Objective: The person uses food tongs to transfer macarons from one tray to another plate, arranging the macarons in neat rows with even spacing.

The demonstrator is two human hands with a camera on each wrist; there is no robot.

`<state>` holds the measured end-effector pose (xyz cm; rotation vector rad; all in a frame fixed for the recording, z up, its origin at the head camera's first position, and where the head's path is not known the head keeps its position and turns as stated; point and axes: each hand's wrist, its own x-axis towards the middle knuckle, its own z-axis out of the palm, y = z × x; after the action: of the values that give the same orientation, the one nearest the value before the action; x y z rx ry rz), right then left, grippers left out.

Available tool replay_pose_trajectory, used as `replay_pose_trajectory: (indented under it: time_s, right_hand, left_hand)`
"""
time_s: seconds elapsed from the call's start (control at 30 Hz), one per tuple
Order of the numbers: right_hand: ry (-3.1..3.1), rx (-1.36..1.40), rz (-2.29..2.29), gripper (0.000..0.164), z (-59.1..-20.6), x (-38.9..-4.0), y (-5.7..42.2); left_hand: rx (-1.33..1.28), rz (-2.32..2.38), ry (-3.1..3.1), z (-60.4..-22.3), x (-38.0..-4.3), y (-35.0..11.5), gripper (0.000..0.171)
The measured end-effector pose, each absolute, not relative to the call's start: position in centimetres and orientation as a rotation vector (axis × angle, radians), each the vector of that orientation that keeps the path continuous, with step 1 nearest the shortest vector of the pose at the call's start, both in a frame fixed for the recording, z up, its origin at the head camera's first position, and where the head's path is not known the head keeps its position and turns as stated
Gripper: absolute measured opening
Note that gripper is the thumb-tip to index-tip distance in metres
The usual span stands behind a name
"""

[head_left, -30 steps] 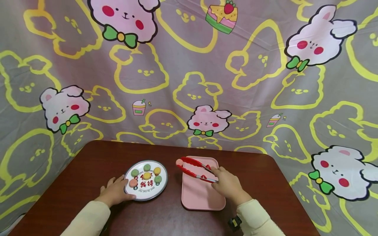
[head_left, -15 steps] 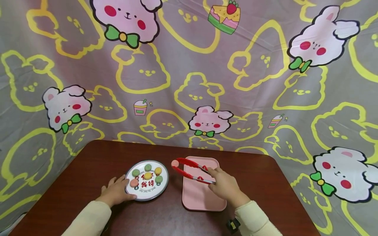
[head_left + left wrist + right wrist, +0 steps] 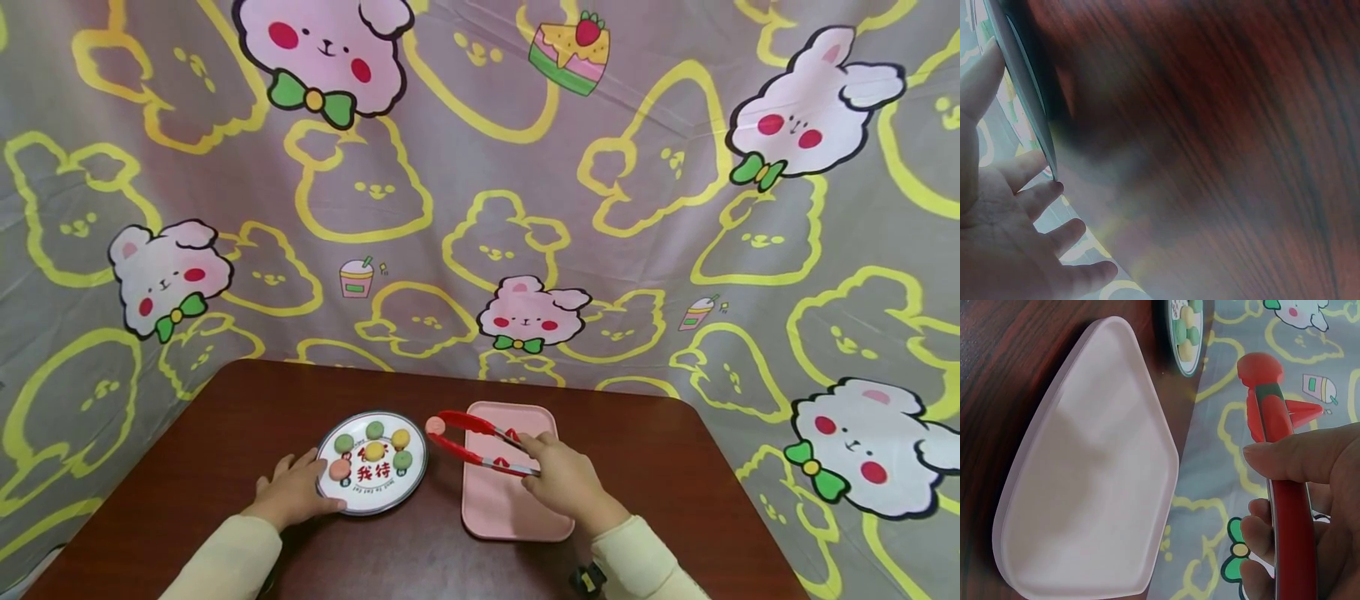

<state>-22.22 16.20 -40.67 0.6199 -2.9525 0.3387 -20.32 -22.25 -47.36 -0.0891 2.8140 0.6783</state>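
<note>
In the head view, my left hand point(image 3: 288, 492) rests against the left rim of a round white plate point(image 3: 375, 498) with a dark edge. Its thumb and fingers are spread along that rim and fairly straight, as the left wrist view also shows. Green, yellow and pink macarons lie on the plate, among them a pink macaron point(image 3: 340, 470). My right hand point(image 3: 564, 481) grips red-and-metal tongs point(image 3: 480, 459), thumb on one arm in the right wrist view. Another pink macaron point(image 3: 435, 426) is held at the tongs' tips, just right of the plate and apart from it.
A pink rectangular tray point(image 3: 517, 517) lies under the tongs and right hand. Plate and tray stand on a dark brown wooden table point(image 3: 420, 558). A patterned cloth point(image 3: 420, 183) hangs behind the table.
My right hand has moved the tongs and the pink macaron leftward, from over the tray's left edge toward the plate. The left hand has stayed at the plate's rim.
</note>
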Motion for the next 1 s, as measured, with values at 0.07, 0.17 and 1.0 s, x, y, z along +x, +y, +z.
replay_pose_trajectory:
  time_s: [0.07, 0.17, 1.0]
  right_hand:
    - [-2.938, 0.637, 0.334, 0.053, -40.7, -22.1, 16.1]
    - [-2.939, 0.653, 0.339, 0.053, -40.6, -22.1, 15.9]
    - [-2.94, 0.75, 0.35, 0.053, -40.8, -21.7, 14.4]
  left_hand:
    - [-0.085, 0.678, 2.818, -47.4, -20.3, -22.3, 0.091]
    - [-0.077, 0.673, 2.825, -47.5, -20.2, -22.3, 0.091]
    - [-0.106, 0.682, 2.816, -47.6, -20.4, -22.2, 0.092]
